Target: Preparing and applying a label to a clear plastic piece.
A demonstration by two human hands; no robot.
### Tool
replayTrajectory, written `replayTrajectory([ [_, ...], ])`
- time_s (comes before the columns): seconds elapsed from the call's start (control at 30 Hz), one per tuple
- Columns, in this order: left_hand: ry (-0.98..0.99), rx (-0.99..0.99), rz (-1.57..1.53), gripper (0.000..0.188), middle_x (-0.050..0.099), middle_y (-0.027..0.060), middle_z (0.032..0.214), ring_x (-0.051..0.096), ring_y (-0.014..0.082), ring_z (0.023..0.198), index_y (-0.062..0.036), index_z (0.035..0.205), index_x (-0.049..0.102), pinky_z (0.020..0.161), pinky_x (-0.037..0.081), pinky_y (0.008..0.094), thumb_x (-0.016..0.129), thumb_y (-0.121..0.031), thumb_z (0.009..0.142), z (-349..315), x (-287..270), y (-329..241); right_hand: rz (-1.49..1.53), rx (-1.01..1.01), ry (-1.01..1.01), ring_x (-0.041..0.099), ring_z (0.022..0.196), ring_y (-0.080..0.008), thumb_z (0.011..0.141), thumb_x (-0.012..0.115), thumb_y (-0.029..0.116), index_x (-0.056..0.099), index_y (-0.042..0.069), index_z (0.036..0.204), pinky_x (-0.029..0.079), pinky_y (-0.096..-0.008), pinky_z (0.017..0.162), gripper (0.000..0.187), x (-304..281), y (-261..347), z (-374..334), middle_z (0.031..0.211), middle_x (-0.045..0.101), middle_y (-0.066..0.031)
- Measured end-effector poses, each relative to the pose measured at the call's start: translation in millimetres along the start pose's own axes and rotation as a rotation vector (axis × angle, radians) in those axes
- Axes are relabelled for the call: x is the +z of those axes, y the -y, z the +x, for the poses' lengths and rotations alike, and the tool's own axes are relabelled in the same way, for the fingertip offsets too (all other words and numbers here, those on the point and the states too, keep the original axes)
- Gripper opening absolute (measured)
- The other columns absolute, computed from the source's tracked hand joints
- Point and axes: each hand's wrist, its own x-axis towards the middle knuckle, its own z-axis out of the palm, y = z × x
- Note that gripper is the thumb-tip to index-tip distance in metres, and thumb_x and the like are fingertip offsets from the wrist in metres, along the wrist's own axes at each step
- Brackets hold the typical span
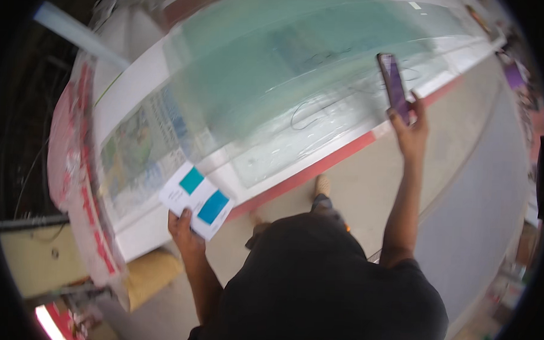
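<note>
Apparently so that its two swatches, one teal and one blue, can be seen, a white card (197, 199) is held face up over the near edge of a broad white table (132, 84), toward the left. It is grasped by its lower edge in the left hand (189, 236), the thumb near that edge and most of the fingers hidden. Well apart, to the right, a dark phone (393, 84) is held by its lower end in the right hand (412, 130), with thumb and fingers curled around its sides; its upper part is left uncovered, probably for the screen to be seen. On the table, a translucent green sheet (239, 67) is spread, with printed paper (138, 135) laid to its left.
</note>
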Motion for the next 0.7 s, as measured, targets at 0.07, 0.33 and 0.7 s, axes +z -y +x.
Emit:
replayTrajectory([
  [0.07, -0.101, 0.039, -0.008, 0.043, 0.062, 0.0182, 0.118, 0.063, 0.0244, 0.105, 0.0099, 0.129, 0.048, 0.094, 0.049, 0.0357, 0.055, -0.006, 0.089, -10, 13, 0, -0.067, -0.057, 0.036, 0.062, 0.096, -0.0242, 0.072, 0.082, 0.026, 0.052, 0.005, 0.136, 0.050, -0.0351, 0.085, 0.073, 7, -22, 31, 0.108, 0.064, -0.0155],
  [0.33, -0.322, 0.086, 0.126, 0.036, 0.066, 0.0142, 0.112, 0.065, 0.0192, 0.098, 0.0053, 0.123, 0.055, 0.087, 0.053, 0.0316, 0.059, -0.011, 0.090, -47, 52, 13, -0.338, -0.145, 0.153, 0.060, 0.114, -0.0372, 0.074, 0.076, 0.035, 0.049, 0.004, 0.138, 0.048, -0.0426, 0.095, 0.076, 43, -70, 103, 0.125, 0.061, -0.0214],
  [0.7, -0.407, 0.132, -0.017, 0.031, 0.067, 0.0113, 0.110, 0.064, 0.0164, 0.097, 0.0042, 0.121, 0.058, 0.086, 0.051, 0.0302, 0.058, -0.006, 0.091, -42, 37, 18, -0.316, -0.149, 0.271, 0.058, 0.116, -0.0388, 0.076, 0.075, 0.043, 0.047, 0.000, 0.138, 0.045, -0.0422, 0.097, 0.080, 59, -93, 118, 0.128, 0.059, -0.0243],
])
